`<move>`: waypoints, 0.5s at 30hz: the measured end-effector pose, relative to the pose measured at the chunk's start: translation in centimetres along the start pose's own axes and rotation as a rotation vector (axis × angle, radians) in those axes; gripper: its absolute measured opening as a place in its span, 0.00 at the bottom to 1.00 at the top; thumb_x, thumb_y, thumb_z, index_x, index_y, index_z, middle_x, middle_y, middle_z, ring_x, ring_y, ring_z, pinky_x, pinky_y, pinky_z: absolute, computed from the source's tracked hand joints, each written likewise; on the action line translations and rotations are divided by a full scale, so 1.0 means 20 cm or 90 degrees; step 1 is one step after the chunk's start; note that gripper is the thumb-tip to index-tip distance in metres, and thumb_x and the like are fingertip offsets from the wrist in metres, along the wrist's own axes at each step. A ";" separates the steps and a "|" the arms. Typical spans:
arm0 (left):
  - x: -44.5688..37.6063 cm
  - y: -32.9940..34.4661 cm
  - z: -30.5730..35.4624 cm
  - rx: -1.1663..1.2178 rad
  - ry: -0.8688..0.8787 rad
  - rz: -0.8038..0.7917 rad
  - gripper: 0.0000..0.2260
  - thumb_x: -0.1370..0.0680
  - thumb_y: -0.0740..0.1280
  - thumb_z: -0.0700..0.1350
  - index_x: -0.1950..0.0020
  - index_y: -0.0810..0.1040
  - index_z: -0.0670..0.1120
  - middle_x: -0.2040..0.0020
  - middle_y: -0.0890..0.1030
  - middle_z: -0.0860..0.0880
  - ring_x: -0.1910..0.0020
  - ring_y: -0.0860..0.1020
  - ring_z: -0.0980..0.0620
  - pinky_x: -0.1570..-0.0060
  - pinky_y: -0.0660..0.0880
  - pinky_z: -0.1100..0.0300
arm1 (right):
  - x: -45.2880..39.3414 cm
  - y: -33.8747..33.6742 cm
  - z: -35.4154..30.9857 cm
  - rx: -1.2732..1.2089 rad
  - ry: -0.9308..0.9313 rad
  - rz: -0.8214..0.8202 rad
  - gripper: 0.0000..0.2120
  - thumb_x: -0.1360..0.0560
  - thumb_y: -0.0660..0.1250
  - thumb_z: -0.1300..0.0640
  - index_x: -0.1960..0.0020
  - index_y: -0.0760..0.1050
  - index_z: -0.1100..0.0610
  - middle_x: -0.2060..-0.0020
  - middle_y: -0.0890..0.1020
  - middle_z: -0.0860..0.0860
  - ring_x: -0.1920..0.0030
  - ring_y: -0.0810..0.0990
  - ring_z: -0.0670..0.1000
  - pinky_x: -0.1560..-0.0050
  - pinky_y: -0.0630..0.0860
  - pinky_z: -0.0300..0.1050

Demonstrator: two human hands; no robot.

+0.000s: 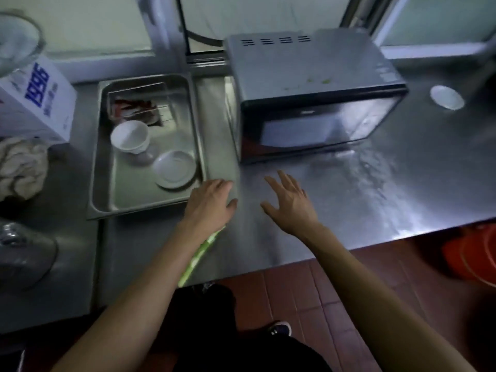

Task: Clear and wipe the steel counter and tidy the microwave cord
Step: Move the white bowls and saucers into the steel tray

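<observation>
The microwave (314, 95) stands toward the back edge of the steel counter (375, 189), its long axis running left to right and its dark door facing the front edge, slightly angled to the right. A black cord (185, 28) rises behind its back left corner. Left of it, a steel tray (102, 167) lies with its long axis running front to back; it holds a white cup (131, 136), a white saucer (175, 169) and some wrappers (134, 110). The left hand (210, 202) rests at the tray's front right corner, fingers relaxed; whether it grips the rim I cannot tell. A green cloth (200, 257) shows beneath that wrist, reaching to the front edge. The right hand (291, 204) hovers over bare steel before the microwave, fingers spread, holding nothing. A small white dish (447, 97) sits right of the microwave.
</observation>
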State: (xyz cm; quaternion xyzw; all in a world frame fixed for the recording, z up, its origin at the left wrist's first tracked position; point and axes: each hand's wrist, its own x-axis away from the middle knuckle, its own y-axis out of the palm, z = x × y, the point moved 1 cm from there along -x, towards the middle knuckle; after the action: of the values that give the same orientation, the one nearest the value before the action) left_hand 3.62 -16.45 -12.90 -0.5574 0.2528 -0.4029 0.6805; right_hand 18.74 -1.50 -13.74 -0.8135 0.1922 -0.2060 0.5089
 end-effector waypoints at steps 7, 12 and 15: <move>0.07 0.06 0.67 -0.044 0.136 0.008 0.24 0.22 0.65 0.55 0.28 0.71 0.48 0.34 0.76 0.48 0.36 0.74 0.44 0.42 0.73 0.49 | 0.54 -0.27 0.47 -0.010 0.092 0.068 0.31 0.21 0.64 0.43 0.22 0.60 0.49 0.21 0.56 0.54 0.23 0.56 0.57 0.27 0.63 0.59; 0.09 0.13 1.10 -0.035 0.223 -0.006 0.25 0.22 0.66 0.55 0.27 0.70 0.48 0.32 0.75 0.49 0.34 0.72 0.46 0.39 0.72 0.50 | 0.89 -0.41 0.77 -0.015 0.181 0.127 0.29 0.21 0.63 0.42 0.23 0.62 0.50 0.23 0.64 0.54 0.25 0.63 0.57 0.29 0.65 0.57; 0.10 0.18 1.32 -0.051 0.274 -0.029 0.25 0.21 0.65 0.54 0.26 0.69 0.49 0.30 0.73 0.50 0.32 0.70 0.48 0.38 0.70 0.52 | 1.07 -0.44 0.91 -0.029 0.249 0.169 0.28 0.21 0.62 0.41 0.24 0.65 0.50 0.25 0.67 0.52 0.25 0.64 0.57 0.30 0.66 0.57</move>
State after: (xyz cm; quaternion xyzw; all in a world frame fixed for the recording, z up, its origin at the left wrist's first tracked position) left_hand 26.51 -3.31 -9.49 -0.4905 0.3953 -0.5179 0.5787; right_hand 47.37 4.58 -9.95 -0.7370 0.3971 -0.2861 0.4661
